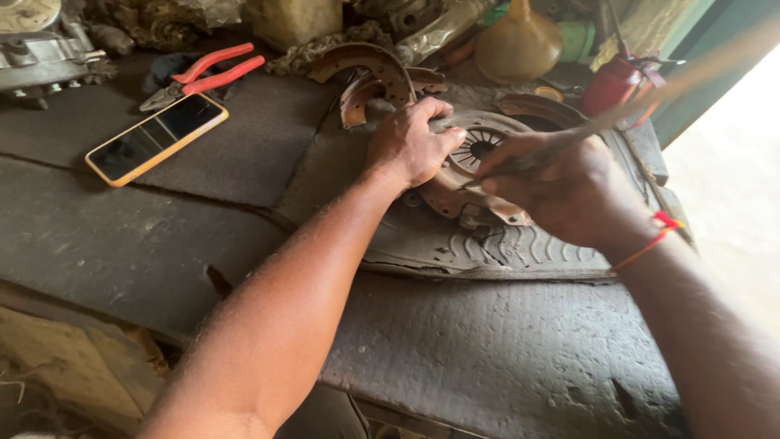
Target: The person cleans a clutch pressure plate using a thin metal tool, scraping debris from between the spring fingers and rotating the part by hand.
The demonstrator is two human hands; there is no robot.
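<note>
The left hand lies curled over the far-left rim of a rusty clutch pressure plate, fingers closed on its edge, apparently to keep the round part from turning or sliding. The right hand is fisted around a long thin rod, motion-blurred, whose lower end points into the plate's centre, where the diaphragm spring fingers radiate around a dark hole; the grip looks set for prying or scraping there. A red thread band circles the right wrist.

The plate rests on a ribbed rubber mat, which likely cushions it and stops it skating, on a worn dark workbench. Just behind the left hand lie curved brake shoes. Farther left, well apart, sit a smartphone in an orange case and red-handled pliers. At the back stand a tan funnel and a red oil can.
</note>
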